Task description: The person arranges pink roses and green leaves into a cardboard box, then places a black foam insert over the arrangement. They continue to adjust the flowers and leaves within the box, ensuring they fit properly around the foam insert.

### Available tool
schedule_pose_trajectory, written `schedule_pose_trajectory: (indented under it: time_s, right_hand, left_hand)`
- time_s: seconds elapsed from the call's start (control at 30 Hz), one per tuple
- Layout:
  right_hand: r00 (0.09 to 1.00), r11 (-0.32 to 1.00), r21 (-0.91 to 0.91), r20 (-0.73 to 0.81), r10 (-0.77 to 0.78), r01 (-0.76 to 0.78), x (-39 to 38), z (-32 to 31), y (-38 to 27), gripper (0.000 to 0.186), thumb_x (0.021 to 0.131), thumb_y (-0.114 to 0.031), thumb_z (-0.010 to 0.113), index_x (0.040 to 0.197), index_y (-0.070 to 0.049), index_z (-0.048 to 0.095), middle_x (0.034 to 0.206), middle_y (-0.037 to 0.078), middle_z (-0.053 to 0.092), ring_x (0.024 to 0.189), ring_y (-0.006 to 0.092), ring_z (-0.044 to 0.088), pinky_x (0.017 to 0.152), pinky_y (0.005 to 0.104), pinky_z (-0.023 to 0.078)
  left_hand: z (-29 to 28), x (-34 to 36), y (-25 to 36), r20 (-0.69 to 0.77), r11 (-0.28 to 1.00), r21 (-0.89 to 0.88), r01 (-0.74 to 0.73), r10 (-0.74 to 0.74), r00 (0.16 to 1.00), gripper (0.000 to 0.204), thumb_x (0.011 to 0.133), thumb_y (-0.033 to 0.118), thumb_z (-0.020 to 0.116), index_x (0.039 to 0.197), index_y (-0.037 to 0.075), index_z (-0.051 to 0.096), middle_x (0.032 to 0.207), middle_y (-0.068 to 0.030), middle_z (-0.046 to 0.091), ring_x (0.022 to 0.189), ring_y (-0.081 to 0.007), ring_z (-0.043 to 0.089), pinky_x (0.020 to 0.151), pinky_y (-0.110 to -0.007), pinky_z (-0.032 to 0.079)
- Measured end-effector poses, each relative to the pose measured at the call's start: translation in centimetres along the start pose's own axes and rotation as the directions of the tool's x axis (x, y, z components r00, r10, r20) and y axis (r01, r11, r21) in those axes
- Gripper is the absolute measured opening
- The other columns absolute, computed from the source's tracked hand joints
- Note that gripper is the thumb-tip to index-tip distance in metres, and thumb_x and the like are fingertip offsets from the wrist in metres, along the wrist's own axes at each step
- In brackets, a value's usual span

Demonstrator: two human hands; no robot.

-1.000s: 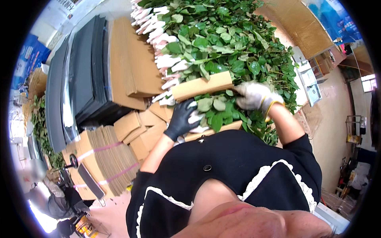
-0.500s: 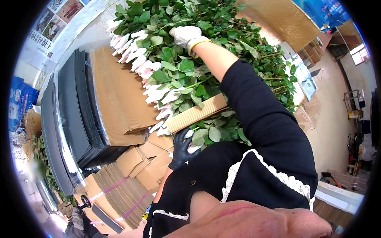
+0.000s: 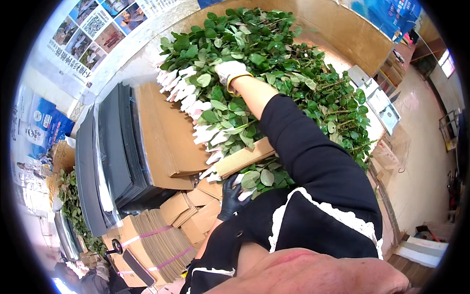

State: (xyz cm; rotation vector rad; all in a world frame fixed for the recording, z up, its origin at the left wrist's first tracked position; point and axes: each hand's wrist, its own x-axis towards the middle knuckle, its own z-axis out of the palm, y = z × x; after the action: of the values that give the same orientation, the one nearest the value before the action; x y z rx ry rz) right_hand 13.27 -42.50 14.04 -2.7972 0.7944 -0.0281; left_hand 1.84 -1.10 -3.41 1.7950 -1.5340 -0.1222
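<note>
My left hand [image 3: 231, 193], in a black glove, has its fingers curled on white-wrapped flower heads [image 3: 245, 195] of a leafy bundle [image 3: 268, 177], just below a corrugated cardboard strip [image 3: 243, 159]. My right hand [image 3: 230, 74], in a white glove with a yellow cuff, reaches far forward into a big pile of leafy, thorny stems [image 3: 318, 83]. Its fingers are curled down among the leaves; what they hold is hidden. White wrapped heads [image 3: 181, 93] line the pile's left side. My right sleeve hides part of the lower bundle.
Stacked dark sheets [image 3: 115, 152] and brown cardboard [image 3: 159, 132] stand left. Cut cardboard pieces [image 3: 200, 218] and strapped stacks [image 3: 159, 245] lie below. A cardboard wall [image 3: 342, 24] backs the pile; a metal-framed tray [image 3: 379, 108] sits right. A person in dark clothing [image 3: 73, 277] is at lower left.
My right hand left the cardboard strip and reached forward and left into the stems. My left hand stays by the lower bundle. The view has shifted, showing more wall posters.
</note>
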Motion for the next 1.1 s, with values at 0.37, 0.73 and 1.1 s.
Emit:
schedule_pose_trajectory:
  time_s: [0.37,0.73,1.1]
  right_hand:
    - [0.668,0.912,-0.21,-0.626,-0.402,0.352,-15.9,-13.0,-6.3,0.019,0.087,-0.026,0.058,0.103,-0.019,0.067,0.099,0.008,0.066,0.089,0.0289,0.067,0.075,0.0461,0.053]
    - [0.779,0.899,-0.397,-0.499,-0.38,0.184,-29.0,-10.9,-1.5,0.031,0.082,-0.017,0.054,0.109,-0.023,0.068,0.101,0.003,0.069,0.093,0.0246,0.067,0.079,0.0385,0.055]
    - [0.942,0.983,-0.067,-0.281,-0.181,0.169,-9.9,-2.6,0.0,0.026,0.088,-0.026,0.051,0.099,-0.012,0.069,0.099,0.015,0.07,0.091,0.0339,0.069,0.075,0.0458,0.056]
  left_hand:
    - [-0.5,-0.4,1.6,0.097,0.99,-0.06,0.127,-0.12,0.988,0.069,0.067,0.016,0.078,0.13,0.0,0.053,0.141,-0.0218,0.038,0.131,-0.0403,0.034,0.108,-0.048,0.034]
    - [0.3,-0.3,0.2,0.043,0.989,-0.075,0.13,-0.127,0.991,0.065,0.068,0.018,0.079,0.127,0.003,0.056,0.141,-0.0208,0.04,0.13,-0.039,0.038,0.108,-0.047,0.034]
    - [-0.9,-0.1,2.7,0.04,0.955,-0.206,0.211,-0.208,0.977,0.066,0.067,0.017,0.082,0.123,-0.002,0.054,0.136,-0.0219,0.043,0.125,-0.0406,0.042,0.103,-0.048,0.042]
